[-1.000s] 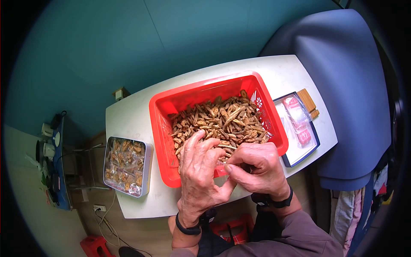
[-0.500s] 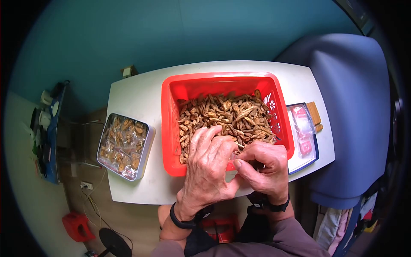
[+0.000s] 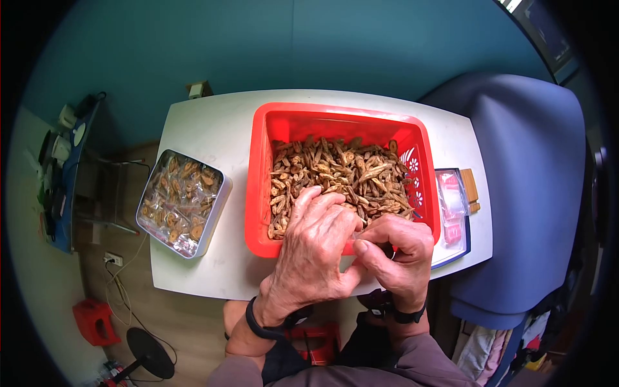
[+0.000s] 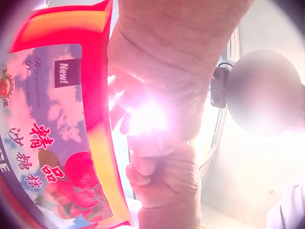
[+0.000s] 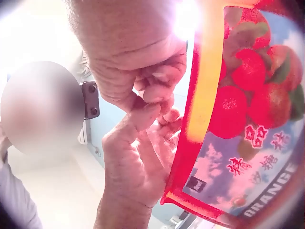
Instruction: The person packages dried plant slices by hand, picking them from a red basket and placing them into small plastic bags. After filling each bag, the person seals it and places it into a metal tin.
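Both hands meet over the near rim of a red basket point(image 3: 258, 213) heaped with dried brown slices point(image 3: 335, 174). The left hand point(image 3: 314, 251) has its fingers bent over the slices and its thumb towards the other hand; the right hand point(image 3: 403, 255) pinches with thumb and forefinger. Between them shows a bit of a small clear bag point(image 3: 356, 240), mostly hidden by the fingers. In the right wrist view, the fingertips of the left hand point(image 5: 136, 162) and right hand point(image 5: 133, 62) touch. Glare covers part of the left hand point(image 4: 167, 67) in the left wrist view.
On the white table point(image 3: 213, 129), a metal tin point(image 3: 222, 213) of small filled bags stands left. To the basket's right lie a shallow box point(image 3: 459, 248) with pink-and-clear packets point(image 3: 452, 197) and a wooden block point(image 3: 469, 187). Blue covering point(image 3: 522, 193) drapes beyond the table.
The head view has shifted, so the basket and tin sit differently in frame. Both hands stay together at the near rim, their pose nearly the same.
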`<action>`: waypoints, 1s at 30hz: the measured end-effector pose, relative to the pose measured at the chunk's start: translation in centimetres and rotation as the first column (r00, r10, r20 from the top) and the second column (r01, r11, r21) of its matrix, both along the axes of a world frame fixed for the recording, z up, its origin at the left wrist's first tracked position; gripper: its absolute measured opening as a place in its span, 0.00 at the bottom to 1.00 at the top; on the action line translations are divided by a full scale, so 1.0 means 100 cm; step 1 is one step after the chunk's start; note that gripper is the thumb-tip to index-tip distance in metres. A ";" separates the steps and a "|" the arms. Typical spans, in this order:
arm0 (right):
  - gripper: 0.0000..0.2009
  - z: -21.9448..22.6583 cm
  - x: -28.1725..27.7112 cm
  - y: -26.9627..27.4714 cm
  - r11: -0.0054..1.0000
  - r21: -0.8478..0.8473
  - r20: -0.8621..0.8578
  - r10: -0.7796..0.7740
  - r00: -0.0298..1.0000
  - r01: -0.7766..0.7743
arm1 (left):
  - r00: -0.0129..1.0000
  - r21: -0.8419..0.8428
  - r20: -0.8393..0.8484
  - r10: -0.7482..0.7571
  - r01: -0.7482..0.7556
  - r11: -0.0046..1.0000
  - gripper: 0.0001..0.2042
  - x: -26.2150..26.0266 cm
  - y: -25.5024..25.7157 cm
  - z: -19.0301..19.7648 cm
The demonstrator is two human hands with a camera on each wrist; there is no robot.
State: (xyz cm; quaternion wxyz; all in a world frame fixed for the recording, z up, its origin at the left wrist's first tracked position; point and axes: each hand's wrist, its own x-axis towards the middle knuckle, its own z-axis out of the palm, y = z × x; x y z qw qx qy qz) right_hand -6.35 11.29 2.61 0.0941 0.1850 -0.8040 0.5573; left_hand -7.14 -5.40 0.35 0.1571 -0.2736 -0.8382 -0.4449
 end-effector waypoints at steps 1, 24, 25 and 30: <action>0.04 0.000 0.000 0.001 1.000 -0.006 0.011 0.006 1.000 -0.006 | 1.000 0.000 0.010 -0.010 0.010 1.000 0.17 0.000 0.000 0.000; 0.03 0.003 -0.001 0.009 0.993 -0.073 0.228 0.109 0.967 -0.095 | 0.996 -0.119 0.059 -0.069 0.075 0.990 0.15 0.000 -0.002 -0.001; 0.03 0.003 -0.001 0.008 0.995 -0.056 0.205 0.094 0.974 -0.084 | 0.997 -0.128 0.058 -0.051 0.058 0.990 0.15 0.000 -0.002 -0.001; 0.05 -0.005 0.000 0.008 0.999 -0.032 0.168 0.048 0.985 -0.043 | 0.999 -0.107 0.044 -0.018 0.023 0.994 0.15 0.000 0.001 -0.003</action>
